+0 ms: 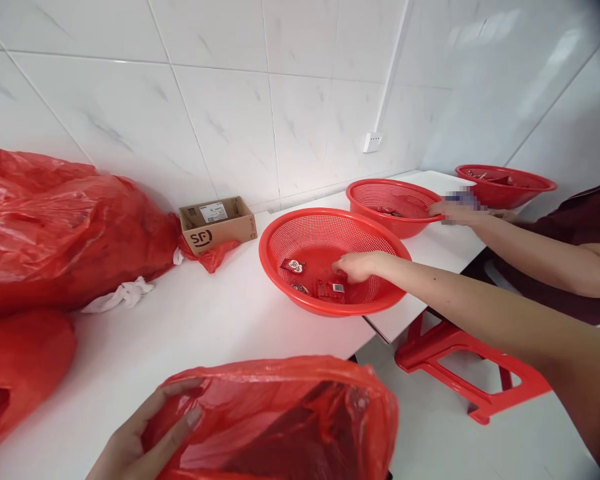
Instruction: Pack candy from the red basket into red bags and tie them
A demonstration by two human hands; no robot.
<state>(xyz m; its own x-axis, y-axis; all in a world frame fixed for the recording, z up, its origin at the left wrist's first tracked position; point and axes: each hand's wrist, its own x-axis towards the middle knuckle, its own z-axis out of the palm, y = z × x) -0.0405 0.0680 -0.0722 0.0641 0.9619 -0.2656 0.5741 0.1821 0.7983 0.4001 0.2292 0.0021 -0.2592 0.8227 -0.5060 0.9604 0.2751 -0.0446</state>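
Note:
My left hand (153,433) grips the rim of a red plastic bag (280,427), fingers on the outside and thumb over the edge. The bag's mouth gapes toward me, low in the view. Inside a red perforated basket (275,280), my right hand (357,267) reaches down with its fingers curled. Whatever its fingertips hold, if anything, is hidden. Close by on the basket floor lie small red packets (330,291), one with a white barcode label. Another small packet (294,266) with a white print rests against the left side.
Large red bags (70,233) bulge at the left beside a white cloth (123,295). A cardboard box (220,223) stands by the wall. Beyond is a second red basket (410,228), with a co-worker's hand (460,210) at its rim. A third basket (510,190) and red stool (480,373) are right.

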